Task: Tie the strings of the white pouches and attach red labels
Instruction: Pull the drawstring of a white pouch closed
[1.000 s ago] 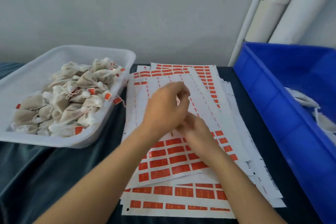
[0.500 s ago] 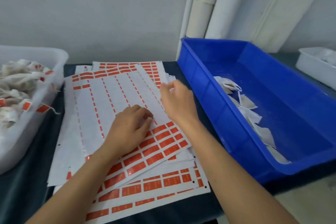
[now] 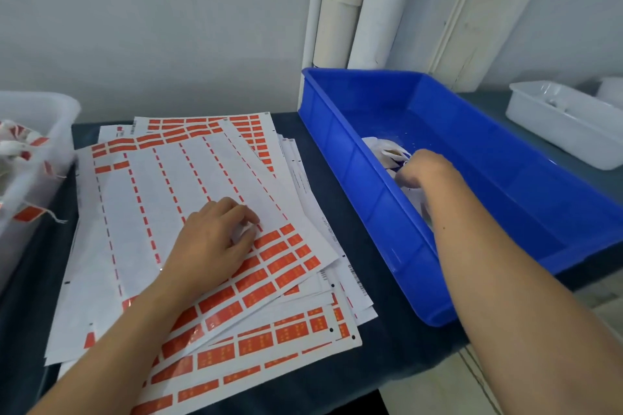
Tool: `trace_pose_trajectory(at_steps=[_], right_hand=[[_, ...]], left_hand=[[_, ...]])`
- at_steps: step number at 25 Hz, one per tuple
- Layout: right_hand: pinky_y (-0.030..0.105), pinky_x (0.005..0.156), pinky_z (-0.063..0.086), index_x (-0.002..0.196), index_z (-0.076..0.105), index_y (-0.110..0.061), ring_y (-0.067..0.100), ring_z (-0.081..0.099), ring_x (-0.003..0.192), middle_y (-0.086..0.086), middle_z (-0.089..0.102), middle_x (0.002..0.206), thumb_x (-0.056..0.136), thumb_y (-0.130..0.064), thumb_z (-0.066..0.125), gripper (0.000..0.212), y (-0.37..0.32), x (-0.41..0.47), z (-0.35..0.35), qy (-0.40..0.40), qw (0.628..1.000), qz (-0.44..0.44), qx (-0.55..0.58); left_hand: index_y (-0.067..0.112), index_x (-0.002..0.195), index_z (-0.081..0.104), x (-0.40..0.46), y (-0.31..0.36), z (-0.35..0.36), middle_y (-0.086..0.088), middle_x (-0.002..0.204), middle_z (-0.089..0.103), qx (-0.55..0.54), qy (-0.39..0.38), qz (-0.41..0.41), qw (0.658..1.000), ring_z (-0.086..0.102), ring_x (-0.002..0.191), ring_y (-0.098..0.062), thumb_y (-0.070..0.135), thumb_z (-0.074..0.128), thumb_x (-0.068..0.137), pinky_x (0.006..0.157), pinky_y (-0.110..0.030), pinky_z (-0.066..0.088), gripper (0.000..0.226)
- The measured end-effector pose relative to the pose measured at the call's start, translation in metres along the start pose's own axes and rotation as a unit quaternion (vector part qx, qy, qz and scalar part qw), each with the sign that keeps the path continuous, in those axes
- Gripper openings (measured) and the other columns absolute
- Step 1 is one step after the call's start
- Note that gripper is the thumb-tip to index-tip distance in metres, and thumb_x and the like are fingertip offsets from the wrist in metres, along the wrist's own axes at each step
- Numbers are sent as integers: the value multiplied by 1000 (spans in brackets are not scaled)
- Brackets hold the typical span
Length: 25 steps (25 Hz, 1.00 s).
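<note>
My right hand [image 3: 425,168] reaches into the blue bin [image 3: 340,158] and curls its fingers around a white pouch [image 3: 387,150] in the small pile there. My left hand [image 3: 215,239] rests on the top label sheet [image 3: 188,178], with its fingers bent and its fingertips at the upper edge of the block of red labels [image 3: 286,263]. Whether it pinches a label is hidden by the fingers. Several more label sheets lie stacked beneath.
At the left edge stands a white tray [image 3: 50,111] of tied pouches with red labels [image 3: 28,212]. A small white tub [image 3: 566,125] stands at the far right. White rolls [image 3: 340,10] lean against the wall behind the bin. A dark cloth [image 3: 381,330] covers the table.
My right hand has left the label sheets and gone right into the blue bin, onto the pouches. The view has swung right. My left hand stays on the sheet.
</note>
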State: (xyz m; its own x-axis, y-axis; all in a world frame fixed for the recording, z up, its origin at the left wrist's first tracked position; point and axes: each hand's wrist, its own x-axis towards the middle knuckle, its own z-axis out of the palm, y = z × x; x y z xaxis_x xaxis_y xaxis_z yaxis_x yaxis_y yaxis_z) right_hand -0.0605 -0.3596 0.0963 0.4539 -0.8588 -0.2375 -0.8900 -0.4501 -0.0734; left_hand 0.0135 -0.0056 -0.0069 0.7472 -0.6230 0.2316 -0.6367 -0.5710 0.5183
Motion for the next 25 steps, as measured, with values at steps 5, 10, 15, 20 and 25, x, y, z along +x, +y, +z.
trace_pose_trajectory(at_steps=[5,10,15,20,25], right_hand=[[38,59,48,107,54,-14,30,58,82,11,55,90,85,-25,76,34,4,2,4,38,998,21,-49],[37,58,40,108,55,-11,29,54,82,11,52,84,93,-22,70,25,4,-8,1,115,992,-2,-51],[37,65,37,97,57,-9,26,48,76,7,39,70,93,-7,66,10,-17,-33,-20,246,966,-54,-60],[31,50,25,76,48,-10,19,35,57,5,41,67,95,5,59,26,-61,-82,-36,338,924,-177,-36],[21,54,29,92,54,-16,11,40,59,-3,40,69,98,-15,65,13,-111,-139,-1,304,871,-387,1]], left_hand=[[37,120,66,-1,-1,2,20,118,61,-5,9,3,1000,58,102,-8,47,57,100,96,-32,54,24],[37,121,66,-1,-2,1,19,118,62,-4,15,4,1000,58,102,-8,46,57,101,95,-31,54,24],[36,123,65,-1,0,0,19,119,61,-7,15,-1,1000,58,103,-9,45,57,101,96,-33,56,25],[36,124,62,-2,2,-2,15,119,63,-59,38,-19,997,62,96,-8,40,55,103,89,-31,60,22],[41,142,45,-4,9,-8,19,131,57,-202,109,-73,971,63,103,-3,55,52,94,86,-26,59,51]])
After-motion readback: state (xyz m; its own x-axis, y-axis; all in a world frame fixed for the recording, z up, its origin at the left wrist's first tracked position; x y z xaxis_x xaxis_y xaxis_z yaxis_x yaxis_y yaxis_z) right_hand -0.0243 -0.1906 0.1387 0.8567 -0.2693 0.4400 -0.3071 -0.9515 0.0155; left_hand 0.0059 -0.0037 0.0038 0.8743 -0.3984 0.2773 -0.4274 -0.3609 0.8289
